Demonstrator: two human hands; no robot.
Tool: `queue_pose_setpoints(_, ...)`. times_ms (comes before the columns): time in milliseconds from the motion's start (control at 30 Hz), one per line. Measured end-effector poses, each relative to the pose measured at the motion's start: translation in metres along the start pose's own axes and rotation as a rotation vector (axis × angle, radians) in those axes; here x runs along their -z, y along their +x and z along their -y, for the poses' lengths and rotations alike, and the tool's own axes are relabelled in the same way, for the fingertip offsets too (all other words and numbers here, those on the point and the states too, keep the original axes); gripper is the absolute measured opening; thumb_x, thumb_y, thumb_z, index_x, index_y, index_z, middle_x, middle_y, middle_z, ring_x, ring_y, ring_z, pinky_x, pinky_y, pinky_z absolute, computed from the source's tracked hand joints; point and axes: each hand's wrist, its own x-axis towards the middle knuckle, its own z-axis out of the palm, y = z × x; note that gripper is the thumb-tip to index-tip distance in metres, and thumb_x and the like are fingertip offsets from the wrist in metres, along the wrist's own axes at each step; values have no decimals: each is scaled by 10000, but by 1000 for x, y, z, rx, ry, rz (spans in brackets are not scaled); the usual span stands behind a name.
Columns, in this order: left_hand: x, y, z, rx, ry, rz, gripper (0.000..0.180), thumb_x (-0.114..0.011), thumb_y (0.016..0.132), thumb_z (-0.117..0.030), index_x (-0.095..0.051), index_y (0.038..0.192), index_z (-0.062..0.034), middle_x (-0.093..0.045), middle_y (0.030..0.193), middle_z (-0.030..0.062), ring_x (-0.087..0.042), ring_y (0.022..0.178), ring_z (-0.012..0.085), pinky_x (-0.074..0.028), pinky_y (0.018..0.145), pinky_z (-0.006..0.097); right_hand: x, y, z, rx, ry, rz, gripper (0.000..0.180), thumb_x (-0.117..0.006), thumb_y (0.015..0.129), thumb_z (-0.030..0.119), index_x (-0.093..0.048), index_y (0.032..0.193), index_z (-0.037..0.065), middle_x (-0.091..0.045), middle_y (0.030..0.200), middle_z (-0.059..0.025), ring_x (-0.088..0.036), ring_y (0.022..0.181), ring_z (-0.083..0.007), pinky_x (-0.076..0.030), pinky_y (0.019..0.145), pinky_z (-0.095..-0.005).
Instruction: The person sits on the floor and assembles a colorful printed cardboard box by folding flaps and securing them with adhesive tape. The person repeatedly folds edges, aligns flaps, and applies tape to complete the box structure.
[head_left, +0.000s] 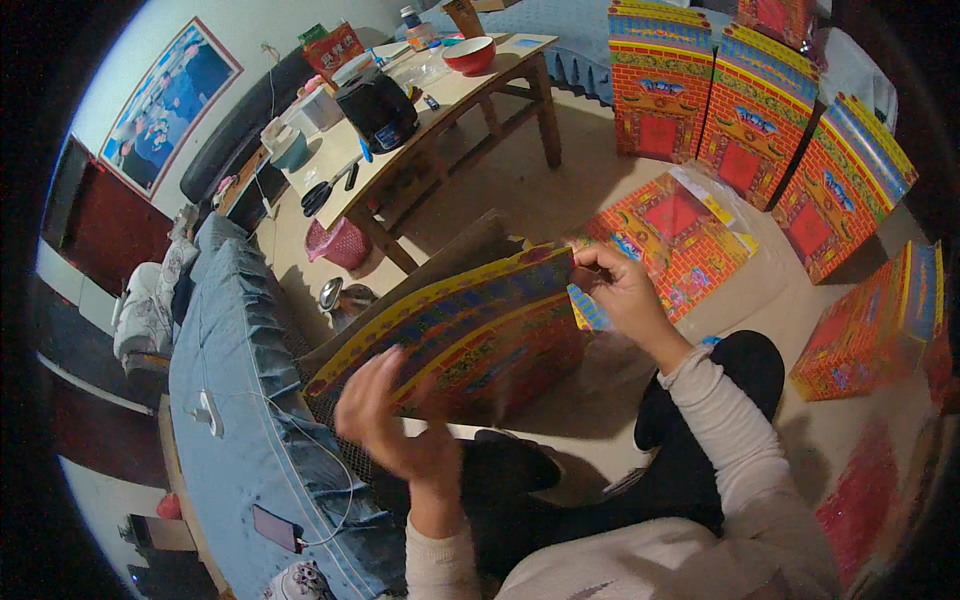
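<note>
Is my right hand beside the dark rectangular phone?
No, your right hand is at one end of the yellow-edged red patterned cardboard.

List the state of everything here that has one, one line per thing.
Left hand: open, raised, slightly blurred
Right hand: pinching a corner of the printed panel
Printed panel: bowed
Printed sheet: lying flat
Three brick-patterned boxes: standing upright
Phone: lying down, plugged in
Red bowl: upright
Pink basket: upright
</note>
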Motion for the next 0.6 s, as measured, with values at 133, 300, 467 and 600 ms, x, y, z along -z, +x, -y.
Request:
queue_pose_setpoints(133,-55,60,-60,-53,-90,229,622,-810,830,-221,-596,1400,-95,-676,1294,114,-608,1214,309,-389,1070,455,11,-14,-22,-39,110,-55,114,-672,970,-5,-684,1081,16,-682,1014,3,-605,986,-78,-493,894,-261)
queue_pose_setpoints(300,-81,85,-67,-43,-114,506,184,-821,810,-176,-773,972,-102,-768,910,83,-722,869,311,-524,849,417,10,-18,-14,-94,229,-29,90,-651,1004,26,-673,1089,9,-673,1010,26,-592,989,-61,-490,910,-245)
queue_pose_setpoints(467,-91,87,-82,-29,-167,630,173,-809,823,-189,-777,955,-81,-755,828,111,-726,780,335,-557,708,410,13,-19,-13,-144,539,41,169,-625,1057,191,-670,1101,33,-669,1022,31,-586,996,-55,-493,902,-249)
queue_pose_setpoints(600,-91,91,-92,-7,-114,699,177,-806,824,-176,-780,973,-84,-759,847,126,-739,794,325,-567,700,395,11,-15,-9,-83,411,31,208,-625,1069,254,-661,1124,57,-645,1022,39,-573,973,-54,-463,878,-238)
